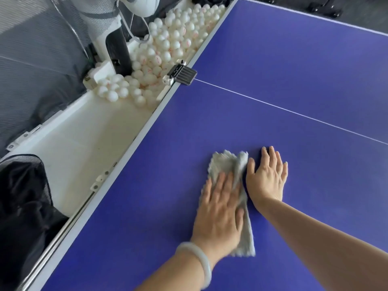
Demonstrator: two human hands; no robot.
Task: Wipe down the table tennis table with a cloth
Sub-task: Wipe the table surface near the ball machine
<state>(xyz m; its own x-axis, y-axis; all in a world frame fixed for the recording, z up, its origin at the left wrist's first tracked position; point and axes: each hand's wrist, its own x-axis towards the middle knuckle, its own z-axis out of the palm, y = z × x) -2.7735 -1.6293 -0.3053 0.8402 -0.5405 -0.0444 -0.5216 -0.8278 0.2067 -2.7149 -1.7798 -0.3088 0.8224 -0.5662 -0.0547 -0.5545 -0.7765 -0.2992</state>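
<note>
A blue table tennis table with a thin white centre line fills most of the view. A grey fluffy cloth lies folded on it near the front. My left hand presses flat on the cloth, fingers spread; a pale bangle circles that wrist. Just to the right, my right hand lies flat on the bare blue surface, its thumb touching the cloth's right edge.
Along the table's left edge runs a white trough holding several white balls. A black clamp grips the table edge. A white ball machine stands behind, with black netting at the lower left.
</note>
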